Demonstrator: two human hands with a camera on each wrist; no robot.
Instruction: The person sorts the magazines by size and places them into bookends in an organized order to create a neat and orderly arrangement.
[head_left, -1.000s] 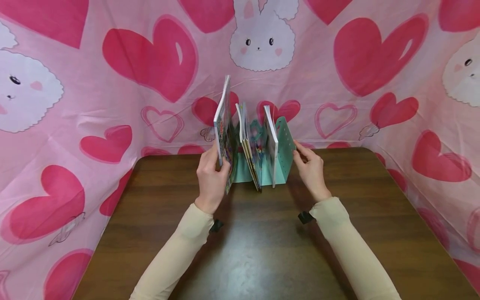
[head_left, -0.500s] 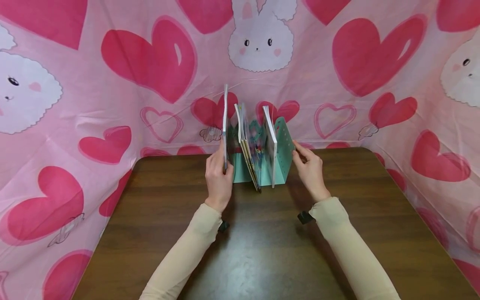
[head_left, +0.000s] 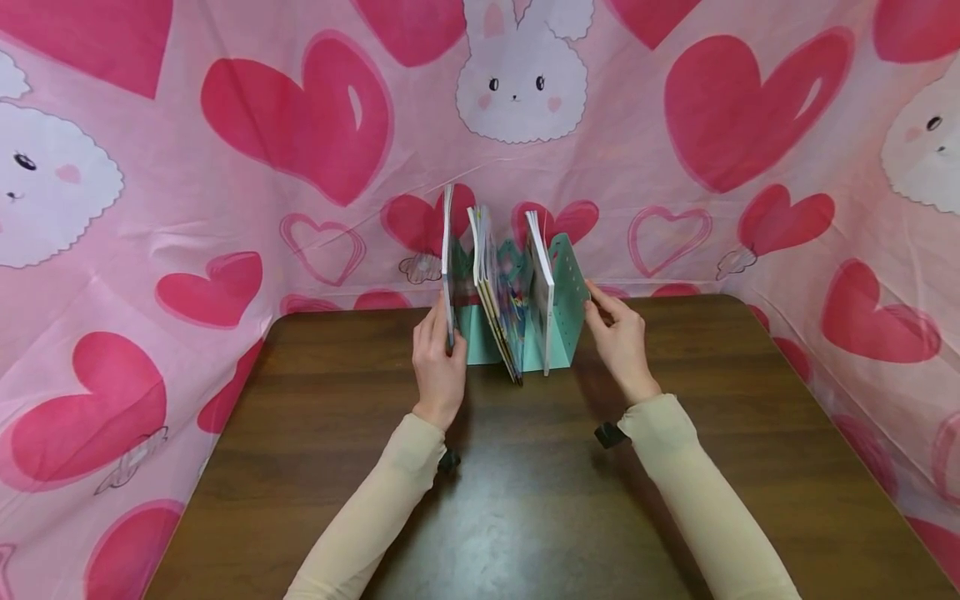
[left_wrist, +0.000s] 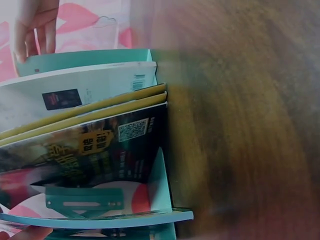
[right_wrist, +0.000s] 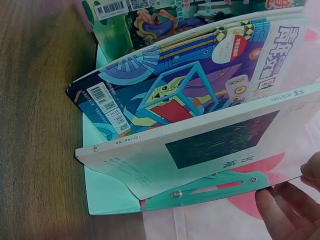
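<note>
The left hand (head_left: 438,367) pinches a thin book (head_left: 447,267) by its lower near edge, with the fingers on the left face and the thumb on the right face; the book stands upright at the left end of a teal book stand (head_left: 570,304), just beside the stand's left wall. The stand is at the far middle of a dark wooden table (head_left: 525,500), close to the pink cloth with hearts and rabbits (head_left: 300,125) that hangs behind and at both sides.

The right hand (head_left: 621,337) rests on the outer face of the right wall of the stand, the fingers quite straight and lying against the teal panel with small holes; from the right wrist view the fingertips (right_wrist: 290,210) are at the rim of this panel.

Inside the stand, a group of thin colourful magazines (head_left: 495,292) leans to the right in the middle; a white book (head_left: 542,287) stands near the right wall, also a little tilted. In the left wrist view the table is blurred; the yellow edges of two magazines (left_wrist: 100,112) show below the white cover.
</note>
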